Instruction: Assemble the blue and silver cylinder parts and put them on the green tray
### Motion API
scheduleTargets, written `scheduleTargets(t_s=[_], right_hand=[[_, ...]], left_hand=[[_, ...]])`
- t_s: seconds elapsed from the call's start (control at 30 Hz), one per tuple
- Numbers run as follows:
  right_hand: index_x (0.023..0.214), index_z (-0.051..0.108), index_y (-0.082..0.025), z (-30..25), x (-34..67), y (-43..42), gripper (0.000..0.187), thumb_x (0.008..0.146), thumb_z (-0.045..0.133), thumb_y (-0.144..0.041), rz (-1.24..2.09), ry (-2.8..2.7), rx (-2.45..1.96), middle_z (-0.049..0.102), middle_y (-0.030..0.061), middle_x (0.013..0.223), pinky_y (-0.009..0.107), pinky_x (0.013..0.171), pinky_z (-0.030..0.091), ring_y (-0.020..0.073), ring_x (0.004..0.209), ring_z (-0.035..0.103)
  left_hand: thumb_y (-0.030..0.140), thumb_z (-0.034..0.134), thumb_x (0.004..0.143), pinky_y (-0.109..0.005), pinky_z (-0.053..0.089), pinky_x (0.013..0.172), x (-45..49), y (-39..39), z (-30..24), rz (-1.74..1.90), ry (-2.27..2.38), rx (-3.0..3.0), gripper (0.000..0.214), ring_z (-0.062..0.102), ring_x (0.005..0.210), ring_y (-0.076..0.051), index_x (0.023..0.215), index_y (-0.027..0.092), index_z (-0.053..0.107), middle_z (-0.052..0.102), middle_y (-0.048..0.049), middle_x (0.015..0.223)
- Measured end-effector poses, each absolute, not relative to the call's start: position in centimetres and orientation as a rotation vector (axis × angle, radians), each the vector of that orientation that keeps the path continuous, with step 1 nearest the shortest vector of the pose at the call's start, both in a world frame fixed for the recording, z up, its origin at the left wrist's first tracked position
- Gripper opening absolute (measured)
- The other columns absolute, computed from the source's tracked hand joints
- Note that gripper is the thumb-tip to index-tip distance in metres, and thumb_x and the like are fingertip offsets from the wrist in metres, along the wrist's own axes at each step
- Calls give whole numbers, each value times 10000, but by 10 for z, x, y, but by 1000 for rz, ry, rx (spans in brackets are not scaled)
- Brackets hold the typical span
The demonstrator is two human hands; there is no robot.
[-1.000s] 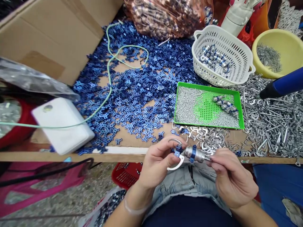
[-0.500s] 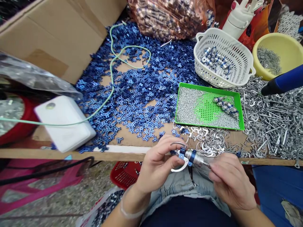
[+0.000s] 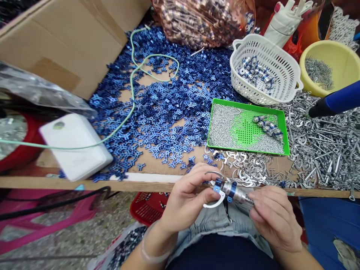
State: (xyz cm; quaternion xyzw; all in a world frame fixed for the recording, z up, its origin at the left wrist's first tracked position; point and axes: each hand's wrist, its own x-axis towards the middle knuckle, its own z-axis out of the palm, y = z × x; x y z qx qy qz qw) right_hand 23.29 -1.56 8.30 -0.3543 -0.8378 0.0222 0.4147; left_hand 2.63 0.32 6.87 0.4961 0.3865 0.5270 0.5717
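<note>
One metal assembly (image 3: pixel 237 194), silver with blue fittings, held above the lap just in front of the wooden table edge (image 3: pixel 157 186), lying tilted between the two hands. Left hand (image 3: pixel 184 198): thumb and fingers clamped on the assembly's clawed end, a curved silver claw (image 3: pixel 215 202) projecting beneath the thumb. Right hand (image 3: pixel 277 217): fingertips pinched together at the opposite, narrow end. Directly beyond the hands, on the table: a heap of loose silver claws (image 3: pixel 251 168). Behind these, one green tray (image 3: pixel 247 131) of small silver pieces, with several banded cylinders (image 3: pixel 268 126) at its right side. Right of the tray, a spread of metal pins (image 3: pixel 329 153); to its left, a broad scatter of blue three-armed pieces (image 3: pixel 165 131). Farther back, one white perforated basket (image 3: pixel 254 93) containing banded parts, beside a yellow bowl (image 3: pixel 345 62). Farthest, one translucent bag (image 3: pixel 205 24) filled with parts.
</note>
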Motion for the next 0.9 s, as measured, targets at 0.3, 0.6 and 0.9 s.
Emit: scheduleTargets(t_s=[0.3, 0.6, 0.9], right_hand=[[1080, 645, -219, 60, 221, -14, 280, 827, 576, -123, 407, -1639, -996, 691, 27, 723, 368, 578, 534, 187, 651, 641], [1076, 658, -258, 68, 213, -22, 379, 764, 620, -46, 551, -1562, -1163, 676, 14, 758, 357, 640, 527, 186, 697, 622], [1100, 644, -239, 78, 217, -20, 404, 752, 622, -35, 513, -1721, -1137, 680, 13, 728, 350, 597, 522, 176, 637, 615]], left_hand=[[346, 688, 760, -340, 470, 729, 26, 6, 69, 1183, 881, 1089, 170, 582, 787, -196, 859, 210, 712, 672, -83, 838], [292, 696, 758, -340, 483, 727, 30, 2, 61, 1246, 893, 1036, 172, 595, 814, -198, 917, 227, 703, 669, -73, 855], [255, 691, 759, -363, 480, 739, 26, 5, 65, 1224, 975, 1193, 133, 602, 802, -210, 880, 201, 703, 684, -84, 846]])
